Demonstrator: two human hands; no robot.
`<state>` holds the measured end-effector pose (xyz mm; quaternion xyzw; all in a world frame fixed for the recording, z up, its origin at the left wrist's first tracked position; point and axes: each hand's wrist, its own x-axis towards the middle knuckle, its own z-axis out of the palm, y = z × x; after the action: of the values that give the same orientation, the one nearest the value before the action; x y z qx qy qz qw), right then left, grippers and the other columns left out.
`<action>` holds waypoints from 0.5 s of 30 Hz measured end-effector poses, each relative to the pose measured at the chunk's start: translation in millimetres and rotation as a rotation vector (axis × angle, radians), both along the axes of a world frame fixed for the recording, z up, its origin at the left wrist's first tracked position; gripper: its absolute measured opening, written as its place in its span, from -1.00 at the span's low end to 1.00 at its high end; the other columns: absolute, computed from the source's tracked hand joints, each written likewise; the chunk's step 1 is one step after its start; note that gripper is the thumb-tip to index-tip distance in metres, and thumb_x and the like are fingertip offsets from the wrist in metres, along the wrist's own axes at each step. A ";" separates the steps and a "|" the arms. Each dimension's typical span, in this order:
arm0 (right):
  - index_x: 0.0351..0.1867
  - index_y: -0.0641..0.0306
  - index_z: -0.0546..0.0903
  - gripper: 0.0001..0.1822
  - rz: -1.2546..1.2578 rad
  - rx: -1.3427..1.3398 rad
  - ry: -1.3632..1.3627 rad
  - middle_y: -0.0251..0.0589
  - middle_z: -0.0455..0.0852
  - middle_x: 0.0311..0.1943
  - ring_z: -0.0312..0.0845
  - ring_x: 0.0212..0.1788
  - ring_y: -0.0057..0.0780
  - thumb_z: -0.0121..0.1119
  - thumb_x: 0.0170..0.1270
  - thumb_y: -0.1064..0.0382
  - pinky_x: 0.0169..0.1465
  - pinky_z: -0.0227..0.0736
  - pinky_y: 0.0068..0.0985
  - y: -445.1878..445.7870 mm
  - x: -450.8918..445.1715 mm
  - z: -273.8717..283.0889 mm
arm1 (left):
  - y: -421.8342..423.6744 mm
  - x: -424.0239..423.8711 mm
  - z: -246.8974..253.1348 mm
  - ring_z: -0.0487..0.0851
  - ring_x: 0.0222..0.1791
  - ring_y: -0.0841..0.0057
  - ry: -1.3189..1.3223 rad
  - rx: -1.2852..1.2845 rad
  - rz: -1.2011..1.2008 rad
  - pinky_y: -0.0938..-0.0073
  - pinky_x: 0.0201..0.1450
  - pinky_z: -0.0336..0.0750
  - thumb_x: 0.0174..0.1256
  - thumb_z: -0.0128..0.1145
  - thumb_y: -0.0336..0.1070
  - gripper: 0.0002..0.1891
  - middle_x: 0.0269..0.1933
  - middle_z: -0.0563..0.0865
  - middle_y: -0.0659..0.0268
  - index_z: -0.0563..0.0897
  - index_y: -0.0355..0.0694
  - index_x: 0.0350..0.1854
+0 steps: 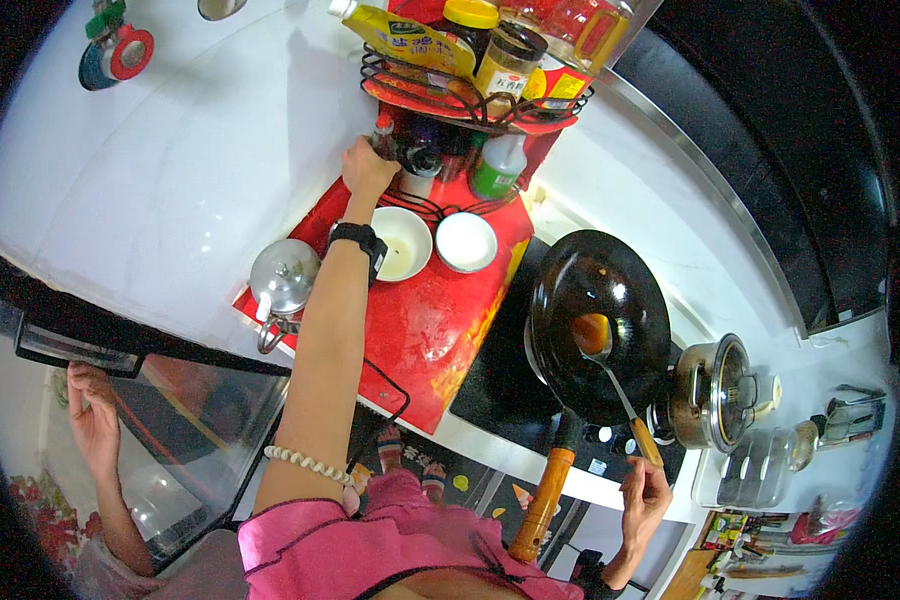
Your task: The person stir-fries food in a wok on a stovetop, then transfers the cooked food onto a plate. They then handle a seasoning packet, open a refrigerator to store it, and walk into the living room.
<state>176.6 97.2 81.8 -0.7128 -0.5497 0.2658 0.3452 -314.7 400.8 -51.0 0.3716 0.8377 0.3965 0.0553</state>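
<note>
My left hand [370, 169] reaches to the lower level of the condiment rack, against a red-capped bottle [383, 133]; its fingers are partly hidden, so whether it grips the bottle is unclear. Below it stand a white bowl [397, 251] with some pale liquid and a small bowl [466, 241] of white contents. My right hand [645, 487] holds the wooden handle end of a metal ladle [621, 390]. The ladle's head rests in a black wok [637, 300] near brown liquid. The wok's wooden handle [544, 502] points towards me.
A metal lidded pot [285, 277] stands left of my forearm. Beyond the wok is a steel pot with a glass lid [726, 394]. Bottles and jars crowd the wire rack [480, 112]. Another person's hand [94, 420] is at the lower left.
</note>
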 end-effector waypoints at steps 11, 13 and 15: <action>-0.30 0.42 0.62 -0.71 0.010 -0.010 -0.060 -0.36 0.51 -0.60 0.35 -0.53 -0.68 0.05 0.34 0.18 -0.45 0.27 -0.65 1.5 2.2 -1.8 | 6.3 8.0 -15.9 0.44 0.08 0.15 -0.061 -0.071 0.032 0.24 0.07 0.48 -0.30 0.49 -0.18 -0.30 0.01 0.53 0.05 0.45 -0.24 0.00; -0.29 0.42 0.62 -0.71 -0.001 -0.014 -0.055 -0.37 0.50 -0.60 0.34 -0.53 -0.68 0.05 0.34 0.17 -0.45 0.26 -0.66 1.0 3.0 -2.0 | 8.1 14.2 -17.5 0.38 0.13 0.14 -0.018 -0.117 0.078 0.24 0.10 0.46 -0.28 0.49 -0.18 -0.31 0.07 0.47 0.02 0.47 -0.27 -0.01; -0.29 0.42 0.62 -0.71 -0.019 -0.027 -0.057 -0.38 0.49 -0.60 0.34 -0.53 -0.68 0.06 0.34 0.17 -0.45 0.25 -0.66 -0.6 4.5 -0.8 | 10.6 18.4 -21.1 0.33 0.17 0.13 -0.007 -0.157 0.097 0.24 0.12 0.44 -0.24 0.47 -0.21 -0.35 0.13 0.40 0.00 0.48 -0.30 -0.02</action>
<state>181.1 96.6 81.0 -0.7298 -0.5489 0.2494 0.3223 -296.3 411.4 -72.1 0.3234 0.8830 0.3332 0.0679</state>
